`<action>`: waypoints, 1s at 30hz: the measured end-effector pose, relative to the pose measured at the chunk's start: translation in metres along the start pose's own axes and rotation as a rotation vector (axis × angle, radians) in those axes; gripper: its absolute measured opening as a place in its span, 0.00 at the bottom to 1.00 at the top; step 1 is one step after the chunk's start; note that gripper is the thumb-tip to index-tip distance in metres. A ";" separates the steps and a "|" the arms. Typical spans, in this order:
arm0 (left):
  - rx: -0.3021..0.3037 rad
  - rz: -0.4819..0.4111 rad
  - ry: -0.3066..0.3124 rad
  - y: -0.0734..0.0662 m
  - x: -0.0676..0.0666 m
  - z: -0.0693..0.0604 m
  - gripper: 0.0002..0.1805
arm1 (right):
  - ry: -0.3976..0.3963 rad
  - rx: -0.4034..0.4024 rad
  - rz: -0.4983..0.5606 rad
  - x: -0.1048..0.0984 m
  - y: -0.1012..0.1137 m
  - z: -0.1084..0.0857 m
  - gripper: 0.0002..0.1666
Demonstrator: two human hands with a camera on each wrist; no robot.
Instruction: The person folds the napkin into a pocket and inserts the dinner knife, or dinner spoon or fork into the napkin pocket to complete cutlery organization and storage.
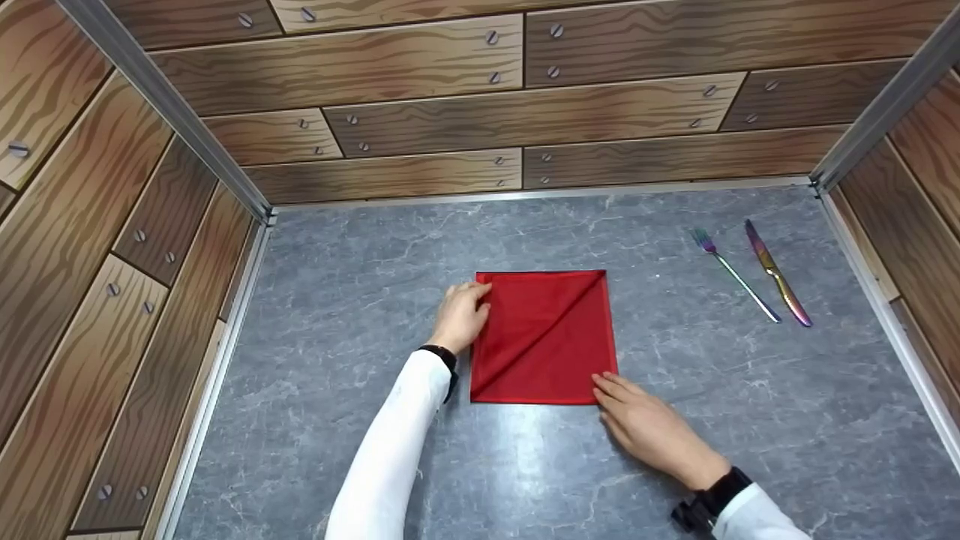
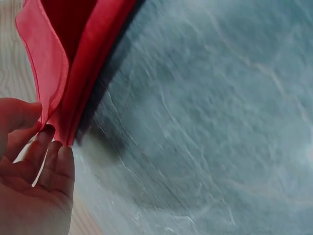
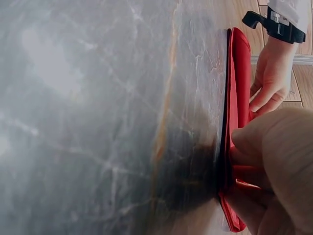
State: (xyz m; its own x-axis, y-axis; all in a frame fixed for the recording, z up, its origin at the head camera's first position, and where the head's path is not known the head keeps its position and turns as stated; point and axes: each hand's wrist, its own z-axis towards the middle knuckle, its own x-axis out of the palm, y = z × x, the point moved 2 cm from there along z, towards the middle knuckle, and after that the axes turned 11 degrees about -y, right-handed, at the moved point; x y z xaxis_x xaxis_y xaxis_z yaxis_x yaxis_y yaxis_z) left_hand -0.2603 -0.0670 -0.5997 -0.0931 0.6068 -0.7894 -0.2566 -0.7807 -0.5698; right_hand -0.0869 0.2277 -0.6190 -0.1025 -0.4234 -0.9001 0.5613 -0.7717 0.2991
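A red cloth napkin [image 1: 562, 360], folded into a square with a diagonal fold across its top, lies on the grey marbled surface. At its upper left edge my left hand [image 1: 461, 315] pinches the cloth. The left wrist view shows the thumb and index finger on a raised upper layer [image 2: 46, 63], parted from the layers below. My right hand [image 1: 649, 427] touches the near right corner with its fingers extended. In the right wrist view the thumb and fingers [image 3: 249, 171] meet the napkin's edge [image 3: 234, 88]; the fingertips are partly hidden.
To the right of the napkin lie an iridescent fork [image 1: 739, 281] and an iridescent table knife [image 1: 776, 274], side by side. Wood-patterned panels [image 1: 420, 82] with metal edge strips [image 1: 525, 195] border the surface at the back and both sides.
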 end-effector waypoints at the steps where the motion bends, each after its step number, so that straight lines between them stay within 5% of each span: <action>1: -0.002 0.005 0.007 0.001 0.000 0.000 0.22 | 0.003 0.004 0.003 0.000 0.000 0.000 0.25; 14: -0.019 0.072 0.071 0.006 0.002 0.006 0.24 | -0.014 0.001 0.014 0.000 0.000 0.000 0.25; 30: 0.038 0.149 0.057 0.010 0.005 0.004 0.25 | 0.012 0.015 0.020 -0.001 0.001 0.001 0.26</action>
State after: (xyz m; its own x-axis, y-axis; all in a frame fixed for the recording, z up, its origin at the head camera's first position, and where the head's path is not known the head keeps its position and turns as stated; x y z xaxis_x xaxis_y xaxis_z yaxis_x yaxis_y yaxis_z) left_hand -0.2670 -0.0713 -0.6091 -0.0788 0.4742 -0.8769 -0.2802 -0.8547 -0.4370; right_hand -0.0866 0.2269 -0.6178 -0.0816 -0.4334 -0.8975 0.5509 -0.7700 0.3218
